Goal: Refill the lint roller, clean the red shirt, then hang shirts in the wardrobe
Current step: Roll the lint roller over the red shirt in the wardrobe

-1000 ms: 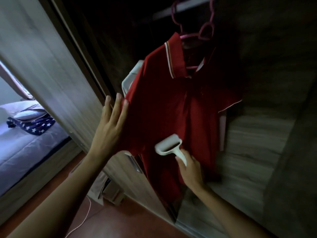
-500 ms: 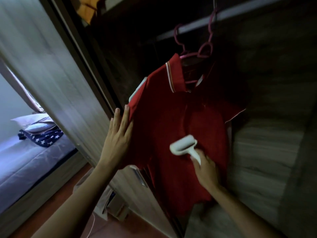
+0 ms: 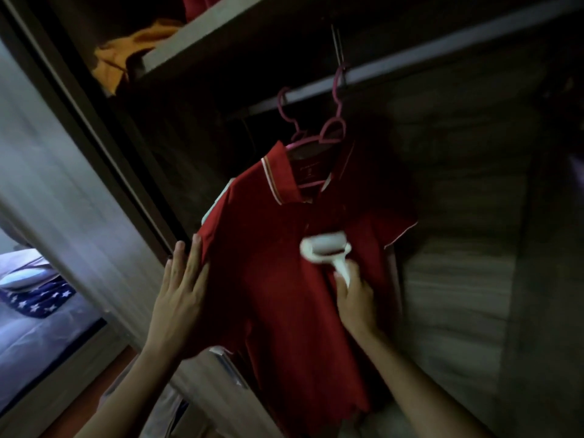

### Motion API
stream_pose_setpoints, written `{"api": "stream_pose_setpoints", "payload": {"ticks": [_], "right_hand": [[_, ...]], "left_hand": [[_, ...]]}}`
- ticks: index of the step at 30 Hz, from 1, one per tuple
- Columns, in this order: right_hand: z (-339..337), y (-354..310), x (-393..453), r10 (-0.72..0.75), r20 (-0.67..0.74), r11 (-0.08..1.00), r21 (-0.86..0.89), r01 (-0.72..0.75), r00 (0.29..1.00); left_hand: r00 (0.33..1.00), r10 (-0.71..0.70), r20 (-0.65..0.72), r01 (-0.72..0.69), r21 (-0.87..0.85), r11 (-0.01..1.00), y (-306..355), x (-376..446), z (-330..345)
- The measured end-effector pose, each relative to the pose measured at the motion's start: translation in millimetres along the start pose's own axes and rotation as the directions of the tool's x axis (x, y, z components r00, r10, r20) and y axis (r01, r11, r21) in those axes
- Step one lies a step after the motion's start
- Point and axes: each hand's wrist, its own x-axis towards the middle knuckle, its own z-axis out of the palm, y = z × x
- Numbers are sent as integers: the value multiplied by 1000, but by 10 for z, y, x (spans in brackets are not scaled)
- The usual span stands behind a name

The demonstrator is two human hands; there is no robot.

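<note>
A red polo shirt [image 3: 278,279] with a white-trimmed collar hangs on a pink hanger [image 3: 331,128] from the wardrobe rail [image 3: 410,61]. My right hand [image 3: 355,298] grips the handle of a white lint roller [image 3: 325,248], whose head lies against the shirt's chest. My left hand [image 3: 180,292] holds the shirt's left sleeve edge, fingers straight on the outside and the thumb hidden behind the cloth. A second pink hanger hook [image 3: 284,102] sits on the rail to the left.
The wardrobe's sliding door frame [image 3: 94,147] stands at left. An orange garment [image 3: 126,55] lies on the shelf above. White cloth [image 3: 218,200] shows behind the red shirt. A bed with a star-patterned fabric [image 3: 38,298] lies at far left.
The lint roller has moved up the shirt's front from the lower chest toward the collar. My left hand has stayed on the sleeve. The view has tilted upward.
</note>
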Motion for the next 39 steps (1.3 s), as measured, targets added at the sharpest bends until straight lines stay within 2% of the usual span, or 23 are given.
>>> {"api": "stream_pose_setpoints", "payload": {"ticks": [2,3,5,8,11,13,16,19,22,24,29,32,36,39], "right_hand": [[40,248,-182,51,131,995,-88,-40,990],[20,292,-236,66,119,996,-71,-57,991],[-70,214,-219,64,-29,997,47,-63,997],[-255,-164,172,74,-314,972,235,2,947],[-445,-538,680,135,-391,922,385,29,910],[-440,-579,861,145,-382,909,415,29,913],[-246,-317,699,133,-338,954,299,-27,932],[-20,241,193,148,-141,976,183,-121,979],[102,736,-254,222,18,972,79,-222,975],[81,785,-301,229,-15,970,91,-227,973],[-199,150,357,201,-294,951,289,-113,935],[-287,-103,737,185,-350,926,376,-43,918],[-143,129,676,158,-291,953,294,-69,943],[122,727,258,227,-57,960,184,-213,972]], "left_hand": [[1000,-3,7,3,0,1000,-23,15,2],[1000,-1,13,1,8,1000,-36,17,7],[1000,11,28,-11,16,1000,-57,18,16],[999,19,41,-20,5,1000,-70,25,18],[999,17,35,-18,18,1000,-78,40,21],[1000,23,18,-23,18,1000,-82,57,34],[1000,18,3,-18,13,1000,-72,65,47],[999,35,-36,-35,-3,999,-38,51,38],[998,51,-44,-51,13,999,-29,39,37],[998,50,-35,-49,17,999,-31,36,27],[993,61,-98,-60,6,998,-22,50,10],[996,47,-75,-45,24,999,-32,52,48],[994,52,-100,-49,36,998,-43,80,87],[995,38,-90,-34,46,998,-57,78,108]]}}
